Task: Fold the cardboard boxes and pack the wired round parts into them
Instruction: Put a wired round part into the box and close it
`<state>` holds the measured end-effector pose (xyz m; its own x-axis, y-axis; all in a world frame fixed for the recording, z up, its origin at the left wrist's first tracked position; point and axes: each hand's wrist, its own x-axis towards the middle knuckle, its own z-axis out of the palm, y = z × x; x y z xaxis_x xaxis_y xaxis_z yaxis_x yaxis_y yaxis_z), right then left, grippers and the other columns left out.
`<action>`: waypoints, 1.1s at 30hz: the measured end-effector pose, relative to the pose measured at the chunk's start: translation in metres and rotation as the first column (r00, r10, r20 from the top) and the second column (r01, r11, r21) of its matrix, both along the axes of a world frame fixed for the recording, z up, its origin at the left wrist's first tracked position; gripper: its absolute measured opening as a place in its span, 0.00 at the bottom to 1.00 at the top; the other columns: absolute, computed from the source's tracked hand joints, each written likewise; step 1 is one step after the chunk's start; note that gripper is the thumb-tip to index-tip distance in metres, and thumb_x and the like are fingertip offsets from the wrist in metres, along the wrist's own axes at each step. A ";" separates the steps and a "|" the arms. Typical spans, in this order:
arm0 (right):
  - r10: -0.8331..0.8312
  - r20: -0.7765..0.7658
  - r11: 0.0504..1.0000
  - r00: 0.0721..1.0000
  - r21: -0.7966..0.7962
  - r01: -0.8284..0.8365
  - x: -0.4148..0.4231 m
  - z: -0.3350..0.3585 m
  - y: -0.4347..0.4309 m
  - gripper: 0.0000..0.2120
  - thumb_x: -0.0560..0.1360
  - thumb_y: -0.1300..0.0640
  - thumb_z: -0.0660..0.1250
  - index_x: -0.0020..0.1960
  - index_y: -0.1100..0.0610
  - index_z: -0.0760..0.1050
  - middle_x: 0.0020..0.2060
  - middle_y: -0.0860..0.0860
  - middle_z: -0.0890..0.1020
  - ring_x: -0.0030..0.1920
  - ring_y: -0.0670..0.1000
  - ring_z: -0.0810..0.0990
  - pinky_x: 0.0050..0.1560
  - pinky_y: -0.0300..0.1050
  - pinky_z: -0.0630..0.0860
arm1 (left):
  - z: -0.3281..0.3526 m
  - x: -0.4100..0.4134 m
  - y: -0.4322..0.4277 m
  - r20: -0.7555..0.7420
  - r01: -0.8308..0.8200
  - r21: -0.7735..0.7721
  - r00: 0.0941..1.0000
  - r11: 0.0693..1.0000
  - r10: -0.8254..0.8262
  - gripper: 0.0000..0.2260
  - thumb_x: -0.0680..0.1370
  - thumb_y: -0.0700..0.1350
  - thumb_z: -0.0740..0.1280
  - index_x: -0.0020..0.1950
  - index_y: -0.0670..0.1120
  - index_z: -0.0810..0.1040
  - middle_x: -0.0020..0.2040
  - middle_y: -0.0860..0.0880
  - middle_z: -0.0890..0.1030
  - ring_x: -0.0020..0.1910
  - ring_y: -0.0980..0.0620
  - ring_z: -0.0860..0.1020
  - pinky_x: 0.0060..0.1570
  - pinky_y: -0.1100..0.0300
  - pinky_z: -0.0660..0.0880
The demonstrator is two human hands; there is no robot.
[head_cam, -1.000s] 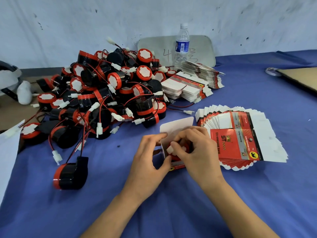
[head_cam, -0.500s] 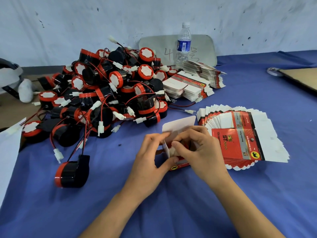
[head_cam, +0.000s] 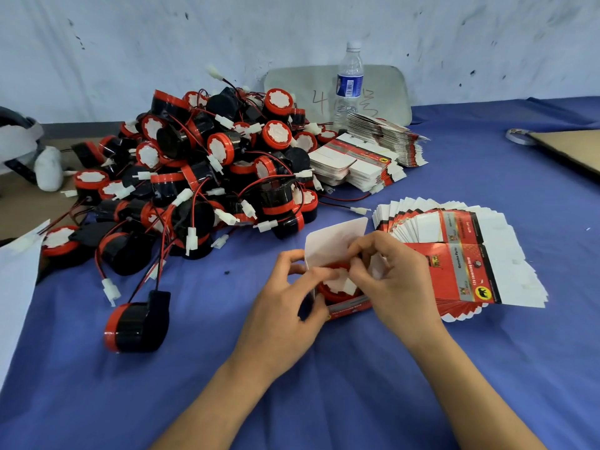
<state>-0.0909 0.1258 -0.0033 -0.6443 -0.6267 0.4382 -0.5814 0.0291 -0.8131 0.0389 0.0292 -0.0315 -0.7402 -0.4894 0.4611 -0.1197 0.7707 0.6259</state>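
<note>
The round part [head_cam: 337, 289] is sitting red face up inside the open box [head_cam: 334, 241]. The box is standing on the counter [head_cam: 324, 394], near the big pile of parts [head_cam: 211, 177] and right beside the left edge of the fanned flat boxes [head_cam: 461, 254].

From my end, the main risk is looking like the wire. If it is not tucked below the rim, it may spring back up once I am letting go and jam under the tall far flap. Pushing too hard could buckle the thin card walls or shove the box into the fan.

My left hand [head_cam: 285, 306] is gripping the box's left and near walls, curling round that corner. My right hand [head_cam: 397, 280] is arching over the mouth from the right. Its fingers [head_cam: 358, 254] are pinching together on what I am taking for the part's white plug, directly above the part. I cannot tell whether a side flap is caught in there too.
</note>
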 end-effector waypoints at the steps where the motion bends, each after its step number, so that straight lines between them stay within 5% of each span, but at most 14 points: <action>1: -0.010 -0.043 1.000 0.999 -0.003 0.009 -0.001 -0.001 0.000 0.13 0.70 0.71 0.69 0.40 0.53 0.76 0.37 0.49 0.81 0.38 0.47 0.77 0.37 0.31 0.71 | 0.001 0.001 0.001 0.005 -0.018 -0.046 1.000 0.999 0.018 0.12 0.74 0.47 0.60 0.55 0.59 0.75 0.63 0.56 0.68 0.54 0.59 0.75 0.39 0.57 0.79; 4: -0.003 -0.183 1.000 0.983 0.003 0.003 -0.005 -0.002 0.000 0.09 0.70 0.72 0.69 0.41 0.59 0.78 0.37 0.53 0.80 0.37 0.54 0.79 0.38 0.44 0.73 | 0.003 0.002 0.002 0.017 -0.052 -0.158 0.998 0.986 0.055 0.12 0.73 0.43 0.61 0.51 0.57 0.78 0.71 0.48 0.67 0.59 0.50 0.77 0.35 0.53 0.80; 9: -0.018 -0.386 0.999 0.922 0.026 0.031 -0.010 -0.001 0.004 0.08 0.68 0.74 0.70 0.42 0.63 0.79 0.37 0.54 0.80 0.34 0.54 0.77 0.34 0.43 0.73 | 0.005 0.001 0.005 0.037 -0.056 -0.215 0.997 0.975 0.065 0.14 0.72 0.35 0.67 0.49 0.52 0.84 0.75 0.44 0.64 0.61 0.44 0.78 0.36 0.50 0.81; 14: 0.025 -0.496 0.998 0.868 0.067 0.009 -0.012 0.003 0.005 0.08 0.67 0.74 0.71 0.43 0.64 0.80 0.37 0.53 0.79 0.37 0.51 0.75 0.36 0.43 0.75 | 0.005 0.000 0.007 0.031 -0.101 -0.170 0.994 0.980 0.107 0.08 0.73 0.40 0.63 0.44 0.48 0.81 0.75 0.47 0.65 0.53 0.48 0.80 0.34 0.57 0.78; 18: 0.052 -0.403 0.998 0.914 0.060 -0.030 -0.013 0.004 0.008 0.09 0.68 0.74 0.70 0.45 0.63 0.80 0.36 0.52 0.77 0.37 0.52 0.75 0.38 0.51 0.79 | 0.004 0.000 0.009 0.063 -0.110 -0.140 0.991 0.984 0.119 0.01 0.75 0.46 0.66 0.45 0.51 0.77 0.75 0.50 0.62 0.40 0.48 0.80 0.30 0.62 0.73; 24: 0.112 -0.493 0.990 0.863 0.126 -0.057 -0.015 0.005 0.008 0.11 0.66 0.72 0.73 0.45 0.61 0.79 0.36 0.50 0.76 0.38 0.49 0.72 0.38 0.39 0.72 | 0.000 -0.001 0.013 0.087 -0.152 -0.149 0.982 0.977 0.166 0.08 0.74 0.54 0.69 0.48 0.52 0.75 0.76 0.50 0.60 0.44 0.50 0.81 0.33 0.58 0.78; 27: 0.131 -0.501 0.987 0.856 0.144 -0.066 -0.016 0.004 0.009 0.10 0.67 0.70 0.72 0.46 0.61 0.80 0.37 0.51 0.78 0.41 0.51 0.73 0.39 0.43 0.75 | -0.001 -0.002 0.014 0.104 -0.170 -0.144 0.977 0.975 0.186 0.10 0.74 0.57 0.66 0.48 0.52 0.74 0.76 0.49 0.61 0.45 0.49 0.81 0.33 0.58 0.78; 33: 0.091 -0.582 0.969 0.808 0.239 0.064 -0.014 0.000 0.009 0.05 0.70 0.63 0.69 0.44 0.58 0.82 0.35 0.48 0.83 0.54 0.57 0.79 0.59 0.59 0.73 | -0.003 -0.003 0.013 0.111 -0.175 -0.107 0.976 0.979 0.186 0.13 0.74 0.59 0.62 0.46 0.49 0.73 0.76 0.50 0.62 0.53 0.47 0.80 0.37 0.59 0.75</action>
